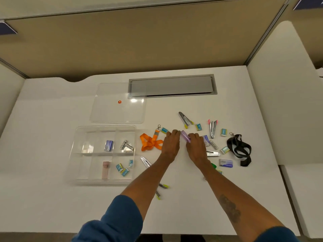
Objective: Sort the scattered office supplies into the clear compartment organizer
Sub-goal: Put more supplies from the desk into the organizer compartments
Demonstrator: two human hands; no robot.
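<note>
The clear compartment organizer [76, 154] sits at the left of the white desk. It holds a pink stapler [105, 169], small staple boxes [122, 169] and a few other small boxes. A purple stapler [185, 136] is at the desk's middle, gripped by both hands. My left hand [171, 144] pinches its far end and my right hand [195, 145] holds its near end. Loose supplies lie around: an orange lanyard [150, 142], a black lanyard [240, 148], staple removers [185, 119] [212, 127] and small boxes [225, 163].
The organizer's clear lid [118, 103] with an orange knob lies behind it. A grey cable hatch [173, 86] is set in the desk's back. Beige partition walls enclose the desk. More staple removers [146, 162] lie under my left forearm.
</note>
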